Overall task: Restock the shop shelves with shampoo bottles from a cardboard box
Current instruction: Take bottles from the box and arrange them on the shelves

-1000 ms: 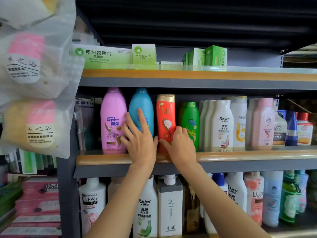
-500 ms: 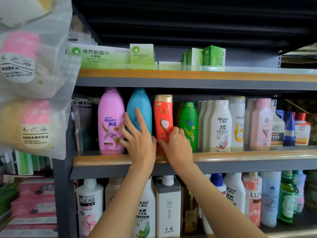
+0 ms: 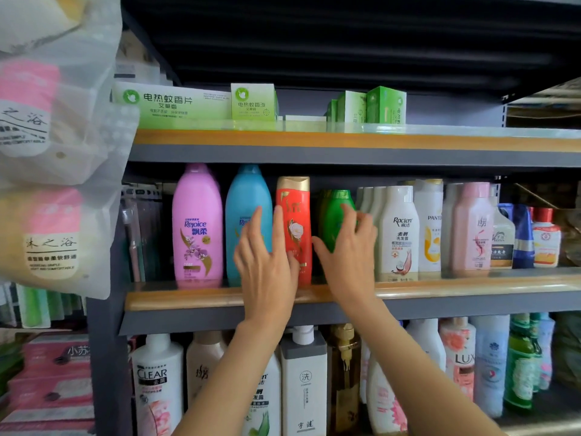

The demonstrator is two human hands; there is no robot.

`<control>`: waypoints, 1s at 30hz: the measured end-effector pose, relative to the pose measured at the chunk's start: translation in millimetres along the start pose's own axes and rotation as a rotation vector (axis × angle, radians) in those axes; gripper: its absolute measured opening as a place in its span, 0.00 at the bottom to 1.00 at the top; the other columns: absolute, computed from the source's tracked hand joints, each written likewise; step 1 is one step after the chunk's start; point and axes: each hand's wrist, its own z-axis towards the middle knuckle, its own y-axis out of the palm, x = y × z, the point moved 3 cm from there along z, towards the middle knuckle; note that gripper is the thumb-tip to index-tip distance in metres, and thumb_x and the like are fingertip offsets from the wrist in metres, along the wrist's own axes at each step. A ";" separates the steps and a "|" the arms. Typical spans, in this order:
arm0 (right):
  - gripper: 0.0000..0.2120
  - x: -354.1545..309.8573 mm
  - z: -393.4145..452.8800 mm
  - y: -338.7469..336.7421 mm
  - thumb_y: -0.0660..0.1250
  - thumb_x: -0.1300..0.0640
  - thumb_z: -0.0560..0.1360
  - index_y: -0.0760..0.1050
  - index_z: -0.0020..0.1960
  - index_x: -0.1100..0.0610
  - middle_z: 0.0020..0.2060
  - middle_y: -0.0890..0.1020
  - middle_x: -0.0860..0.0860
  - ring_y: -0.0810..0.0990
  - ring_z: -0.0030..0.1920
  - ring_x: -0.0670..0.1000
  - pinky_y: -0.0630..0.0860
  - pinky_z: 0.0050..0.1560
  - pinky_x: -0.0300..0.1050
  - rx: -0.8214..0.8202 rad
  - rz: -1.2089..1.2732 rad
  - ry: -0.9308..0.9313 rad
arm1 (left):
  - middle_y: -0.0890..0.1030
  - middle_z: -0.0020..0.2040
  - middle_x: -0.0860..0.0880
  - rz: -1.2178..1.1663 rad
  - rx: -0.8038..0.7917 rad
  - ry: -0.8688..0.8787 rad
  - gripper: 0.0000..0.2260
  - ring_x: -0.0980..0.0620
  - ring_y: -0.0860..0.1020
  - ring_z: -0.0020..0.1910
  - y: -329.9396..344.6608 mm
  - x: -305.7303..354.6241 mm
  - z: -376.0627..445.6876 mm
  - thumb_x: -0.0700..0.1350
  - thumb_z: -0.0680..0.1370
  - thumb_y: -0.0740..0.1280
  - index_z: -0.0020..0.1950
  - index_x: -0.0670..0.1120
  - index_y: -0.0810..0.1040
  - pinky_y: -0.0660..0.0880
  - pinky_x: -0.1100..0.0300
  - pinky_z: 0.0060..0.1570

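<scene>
Both hands have shifted rightward since the earlier frame. Now the left hand (image 3: 267, 272) lies flat, fingers straight, against the red bottle (image 3: 294, 228) and the blue Rejoice bottle (image 3: 248, 221), grasping nothing. The right hand (image 3: 345, 262) curls loosely at the green bottle (image 3: 334, 218), its grip unclear. All stand upright on the middle shelf (image 3: 188, 298), between the pink Rejoice bottle (image 3: 197, 225) and a white Raclen bottle (image 3: 399, 234). Below stands a CLEAR bottle (image 3: 157, 382).

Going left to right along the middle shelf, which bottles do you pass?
Pink Rejoice bottle → blue bottle → red bottle → green bottle → white Raclen bottle → Pantene bottle → pale pink bottle.
</scene>
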 end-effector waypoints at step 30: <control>0.48 26.4 1.2 14.0 0.68 0.50 0.73 0.35 0.76 0.54 0.66 0.59 0.57 0.71 0.61 0.58 0.76 0.52 0.50 -0.158 -0.112 0.069 | 0.71 0.66 0.36 0.146 -0.139 -0.043 0.45 0.39 0.75 0.55 25.8 30.7 7.4 0.49 0.59 0.80 0.72 0.43 0.64 0.78 0.50 0.45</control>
